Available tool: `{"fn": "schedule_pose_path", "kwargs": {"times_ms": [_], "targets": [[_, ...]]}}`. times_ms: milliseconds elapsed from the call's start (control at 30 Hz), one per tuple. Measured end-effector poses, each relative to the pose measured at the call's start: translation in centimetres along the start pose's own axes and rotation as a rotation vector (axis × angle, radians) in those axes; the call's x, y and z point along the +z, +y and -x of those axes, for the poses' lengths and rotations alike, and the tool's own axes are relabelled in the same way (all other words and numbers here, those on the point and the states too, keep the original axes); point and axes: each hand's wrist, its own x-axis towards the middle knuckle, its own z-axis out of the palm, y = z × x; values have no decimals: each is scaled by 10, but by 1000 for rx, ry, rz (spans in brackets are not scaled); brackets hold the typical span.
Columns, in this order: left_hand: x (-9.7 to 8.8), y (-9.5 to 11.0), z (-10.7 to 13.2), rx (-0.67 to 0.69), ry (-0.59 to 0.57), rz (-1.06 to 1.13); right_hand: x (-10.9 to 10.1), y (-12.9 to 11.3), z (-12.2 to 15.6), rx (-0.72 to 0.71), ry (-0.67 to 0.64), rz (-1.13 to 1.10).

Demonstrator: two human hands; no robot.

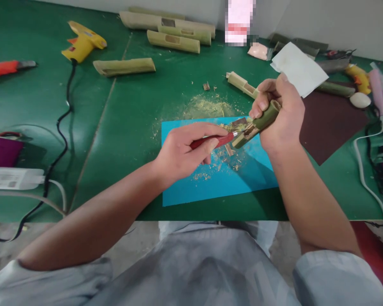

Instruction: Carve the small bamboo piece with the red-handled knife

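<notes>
My left hand [187,151] is closed round the red handle of a carving knife [212,141], whose metal tip meets the cut opening of a bamboo tube [266,115]. Tilted, the green tube rests in my right hand [282,114], fingers wrapped about its upper end. Its lower end has a notched section with pale wood showing. Beneath both hands lies a blue sheet [185,191] strewn with shavings and small brown chips. Just beyond my right hand is another notched bamboo piece [241,83], partly hidden by the fingers.
Several cut bamboo tubes [174,41] lie at the back, with a single one [124,66] nearer left. A yellow glue gun [83,42] trails a black cord. At right are white paper [298,68], a brown sheet [332,123] and cables. A red-handled tool [3,69] lies far left.
</notes>
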Motion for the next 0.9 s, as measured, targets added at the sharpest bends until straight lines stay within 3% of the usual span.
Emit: {"fn": "schedule_pose_path", "kwargs": {"times_ms": [167, 333, 567, 900], "targets": [[4, -4, -1, -16, 52, 97, 10, -8, 11, 28, 85, -65], [8, -6, -3, -20, 22, 113, 12, -11, 14, 103, 18, 50], [9, -3, -2, -9, 30, 137, 13, -10, 14, 84, -39, 3], [7, -3, -3, -170, 97, 281, 11, -2, 7, 40, 69, -76]]}}
